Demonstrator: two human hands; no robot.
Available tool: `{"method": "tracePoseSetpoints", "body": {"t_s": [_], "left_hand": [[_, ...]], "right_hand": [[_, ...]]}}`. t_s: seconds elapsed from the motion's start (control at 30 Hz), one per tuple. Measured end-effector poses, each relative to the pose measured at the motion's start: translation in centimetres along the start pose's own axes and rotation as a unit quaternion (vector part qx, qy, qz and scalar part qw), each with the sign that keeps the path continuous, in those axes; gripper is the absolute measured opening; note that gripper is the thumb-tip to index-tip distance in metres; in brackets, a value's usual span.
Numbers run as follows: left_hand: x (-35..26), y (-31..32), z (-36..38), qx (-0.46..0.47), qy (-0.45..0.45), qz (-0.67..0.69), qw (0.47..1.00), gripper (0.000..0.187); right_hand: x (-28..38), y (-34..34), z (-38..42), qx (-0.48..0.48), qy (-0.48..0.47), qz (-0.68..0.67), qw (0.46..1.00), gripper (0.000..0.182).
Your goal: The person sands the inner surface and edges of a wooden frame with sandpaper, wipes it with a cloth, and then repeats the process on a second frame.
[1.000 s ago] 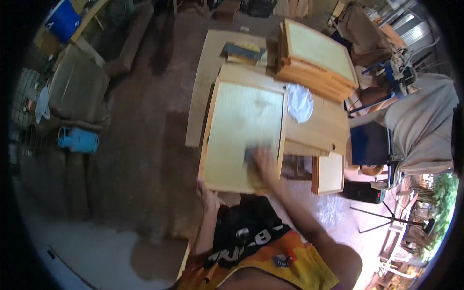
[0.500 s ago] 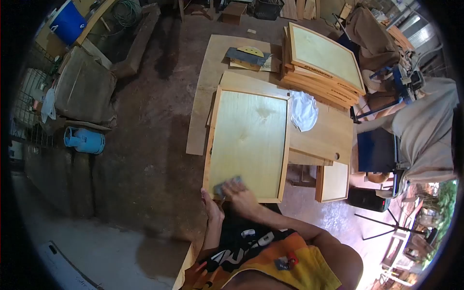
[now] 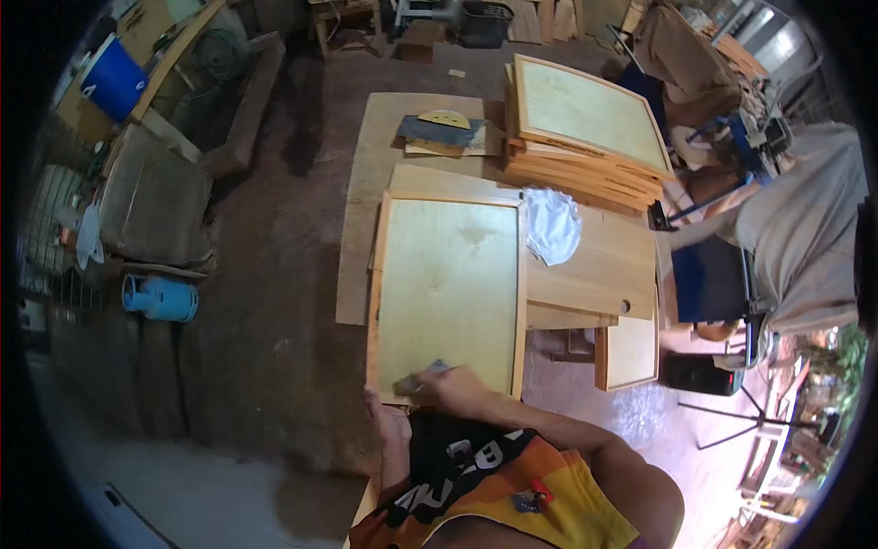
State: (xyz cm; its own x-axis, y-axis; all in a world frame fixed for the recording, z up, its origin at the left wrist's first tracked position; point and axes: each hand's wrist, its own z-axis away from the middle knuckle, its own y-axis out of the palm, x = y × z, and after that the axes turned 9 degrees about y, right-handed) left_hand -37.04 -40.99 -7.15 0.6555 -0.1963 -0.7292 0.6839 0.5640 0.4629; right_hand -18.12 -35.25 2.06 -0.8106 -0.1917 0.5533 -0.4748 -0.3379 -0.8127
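A shallow framed wooden panel [image 3: 448, 297] with a pale inner face lies near me on the work surface. At its near left corner, my left hand [image 3: 391, 423] grips the frame, its thumb up along the edge and most of its fingers hidden. My right hand [image 3: 445, 385] is closed on a grey piece of sandpaper [image 3: 435, 368] and presses it to the panel's face near the bottom edge; the hand is slightly blurred. A crumpled white cloth [image 3: 552, 226] lies just right of the panel.
Behind stands a stack of similar framed panels [image 3: 590, 114]. A yellow perforated half-disc [image 3: 444, 119] rests on a dark sheet [image 3: 421, 134] at the back left of the board. One more framed panel [image 3: 631, 350] sits lower right, near a black speaker [image 3: 700, 373]. A blue gas cylinder [image 3: 162, 298] is left.
My right hand and the sandpaper have moved slightly down along the panel's near end. My left hand stays at the corner. The whole view has shifted a little.
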Motion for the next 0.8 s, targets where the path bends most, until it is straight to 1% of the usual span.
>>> {"method": "tracePoseSetpoints", "body": {"t_s": [0.03, 0.07, 0.1, 0.13, 0.17, 0.2, 0.23, 0.27, 0.3, 0.37, 0.4, 0.47, 0.5, 0.53, 0.57, 0.6, 0.63, 0.67, 0.7, 0.73, 0.77, 0.8], "left_hand": [[-1.8, 2.1, 1.3, 0.009, 0.072, -0.017, 0.997, 0.059], [-2.9, 2.8, 1.7, 0.016, 0.085, -0.020, 0.996, 0.058], [-4.3, 3.6, 2.2, 0.025, 0.098, -0.026, 0.995, 0.057], [-6.5, 6.3, 3.5, 0.032, 0.050, 0.077, 0.995, 0.054], [-6.6, 7.3, 3.1, 0.061, 0.043, 0.104, 0.992, 0.055], [-6.6, 7.8, 2.8, 0.086, 0.036, 0.131, 0.987, 0.055], [-6.3, 8.0, 2.4, 0.111, 0.030, 0.159, 0.981, 0.056], [-4.9, 6.1, 0.8, 0.059, 0.015, 0.066, 0.996, 0.059], [-5.6, 6.4, 0.4, 0.046, 0.036, 0.044, 0.997, 0.058], [-7.2, 7.9, 0.1, 0.013, 0.078, 0.007, 0.997, 0.057], [-9.4, 9.1, 0.8, 0.012, 0.101, -0.013, 0.995, 0.052], [-13.3, 10.9, 0.5, -0.011, 0.203, -0.024, 0.979, 0.049], [-15.3, 11.4, 0.5, -0.001, 0.247, -0.039, 0.968, 0.050], [-17.2, 11.8, 0.5, 0.011, 0.288, -0.057, 0.956, 0.050], [-18.7, 11.8, 0.6, 0.023, 0.327, -0.074, 0.942, 0.051], [-20.2, 11.6, 0.8, 0.044, 0.357, -0.080, 0.930, 0.048], [-21.6, 11.5, 0.9, 0.067, 0.386, -0.086, 0.916, 0.046], [-22.9, 12.2, 0.6, 0.095, 0.416, -0.087, 0.900, 0.043], [-24.1, 13.6, 0.8, 0.123, 0.456, -0.136, 0.871, 0.039], [-25.3, 15.0, 1.9, 0.145, 0.485, -0.196, 0.840, 0.036], [-26.3, 16.2, 3.6, 0.165, 0.504, -0.261, 0.807, 0.032], [-27.4, 17.8, 4.8, 0.197, 0.514, -0.298, 0.780, 0.027]], "right_hand": [[-1.6, -2.1, 1.1, 0.046, 0.118, -0.078, 0.989, 0.035], [-5.4, -4.9, 2.2, -0.048, 0.206, -0.072, 0.975, 0.029], [-8.2, -8.3, 2.9, -0.247, 0.220, -0.164, 0.930, 0.024], [-16.5, -6.7, 3.8, -0.298, 0.349, -0.229, 0.858, 0.020], [-18.5, -10.9, 3.3, -0.411, 0.326, -0.248, 0.815, 0.022], [-25.8, -10.2, 3.9, -0.438, 0.260, -0.167, 0.844, 0.028], [-28.4, -10.3, 3.8, -0.381, 0.377, -0.035, 0.844, 0.035], [-29.8, -10.5, 3.4, -0.309, 0.478, 0.097, 0.817, 0.043], [-30.0, -11.3, 2.0, -0.376, 0.403, 0.078, 0.831, 0.046], [-28.2, -13.7, -0.9, -0.495, 0.238, 0.046, 0.834, 0.053], [-27.3, -13.8, -2.1, -0.469, 0.223, 0.101, 0.849, 0.053], [-24.7, -13.8, -6.1, -0.425, 0.162, 0.206, 0.866, 0.053], [-24.7, -13.1, -7.4, -0.412, 0.176, 0.147, 0.882, 0.049], [-26.5, -12.0, -8.2, -0.396, 0.192, 0.090, 0.893, 0.045], [-27.8, -12.0, -9.1, -0.383, 0.215, 0.003, 0.898, 0.042], [-28.9, -12.0, -9.9, -0.373, 0.239, -0.082, 0.893, 0.039], [-26.7, -13.7, -10.4, -0.361, 0.268, -0.197, 0.871, 0.037], [-23.4, -13.9, -11.8, -0.415, 0.151, -0.329, 0.834, 0.034], [-17.5, -15.5, -12.7, -0.440, 0.019, -0.445, 0.779, 0.032], [-9.2, -17.9, -12.1, -0.503, -0.122, -0.247, 0.819, 0.033], [-0.8, -20.4, -11.5, -0.569, -0.256, -0.050, 0.780, 0.034], [5.8, -21.1, -10.6, -0.487, -0.315, -0.088, 0.810, 0.034]]}}
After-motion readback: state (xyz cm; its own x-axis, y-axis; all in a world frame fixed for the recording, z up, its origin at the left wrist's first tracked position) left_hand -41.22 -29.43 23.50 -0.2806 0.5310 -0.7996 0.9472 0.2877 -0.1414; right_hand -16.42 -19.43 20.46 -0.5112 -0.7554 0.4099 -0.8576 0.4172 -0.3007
